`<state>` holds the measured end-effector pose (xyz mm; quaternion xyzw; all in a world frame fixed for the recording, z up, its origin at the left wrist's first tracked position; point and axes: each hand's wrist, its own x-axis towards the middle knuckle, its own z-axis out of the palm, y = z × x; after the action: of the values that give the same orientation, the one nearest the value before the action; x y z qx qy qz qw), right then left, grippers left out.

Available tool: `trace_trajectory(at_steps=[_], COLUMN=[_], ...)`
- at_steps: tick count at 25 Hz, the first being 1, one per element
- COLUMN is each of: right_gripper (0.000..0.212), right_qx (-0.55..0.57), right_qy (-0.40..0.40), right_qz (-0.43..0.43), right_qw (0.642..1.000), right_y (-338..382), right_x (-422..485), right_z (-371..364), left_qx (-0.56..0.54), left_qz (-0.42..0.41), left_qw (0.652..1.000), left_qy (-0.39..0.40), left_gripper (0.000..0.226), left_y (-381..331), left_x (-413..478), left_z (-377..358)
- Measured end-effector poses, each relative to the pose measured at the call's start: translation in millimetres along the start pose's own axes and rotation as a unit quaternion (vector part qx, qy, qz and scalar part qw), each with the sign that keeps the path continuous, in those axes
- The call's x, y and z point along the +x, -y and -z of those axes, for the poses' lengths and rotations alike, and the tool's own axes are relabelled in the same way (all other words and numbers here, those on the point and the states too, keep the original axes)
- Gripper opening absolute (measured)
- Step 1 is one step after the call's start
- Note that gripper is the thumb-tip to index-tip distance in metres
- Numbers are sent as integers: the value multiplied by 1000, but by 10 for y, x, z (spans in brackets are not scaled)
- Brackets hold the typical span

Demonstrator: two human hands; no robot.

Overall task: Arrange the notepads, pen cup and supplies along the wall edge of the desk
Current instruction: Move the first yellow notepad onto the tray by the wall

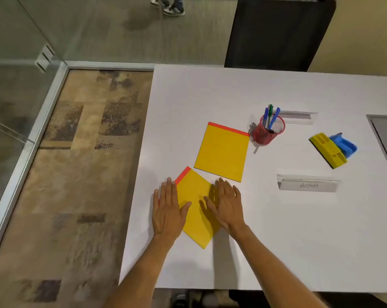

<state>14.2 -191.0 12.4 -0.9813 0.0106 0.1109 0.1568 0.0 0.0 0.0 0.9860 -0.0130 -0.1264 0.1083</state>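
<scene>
Two yellow notepads with red top strips lie on the white desk (276, 241). The near notepad (197, 210) is turned like a diamond, close to the desk's left edge. My left hand (169, 207) lies flat on its left corner and my right hand (227, 205) lies flat on its right corner, fingers spread, neither gripping. The far notepad (222, 152) rests just beyond them. A red mesh pen cup (268, 131) holding blue and green pens stands at that pad's upper right corner. A yellow supply (329, 150) and a blue supply (343, 145) sit together further right.
A folded name card reading "ALPHA" (308, 185) stands right of my hands, and a second card (298, 117) stands behind the cup. A black chair (279, 34) is at the desk's far side. A grey panel (385, 134) is at the right edge. A person's shoes (172, 7) show on the floor beyond.
</scene>
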Motion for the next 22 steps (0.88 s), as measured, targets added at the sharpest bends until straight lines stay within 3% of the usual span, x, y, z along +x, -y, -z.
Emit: trace_trajectory(at_steps=[4,9,18,22], right_gripper=[71,60,64,54], right_qx=[10,6,58,177], right_qy=[32,5,41,82], right_qz=[-5,1,-112,-108], right_qw=[999,1000,991,975], right_y=[-60,-71,-39,-104], right_x=[4,65,370,449], right_z=[-137,-181,-129,-67], left_qx=[5,2,31,48], left_qz=[29,39,35,30], left_qw=[999,999,998,997], left_qy=[16,37,52,53], left_gripper=[90,92,105,106], left_y=[35,21,-20,-35], left_x=[-92,-118,-100,-102], left_z=[-193,-262,-266,-246])
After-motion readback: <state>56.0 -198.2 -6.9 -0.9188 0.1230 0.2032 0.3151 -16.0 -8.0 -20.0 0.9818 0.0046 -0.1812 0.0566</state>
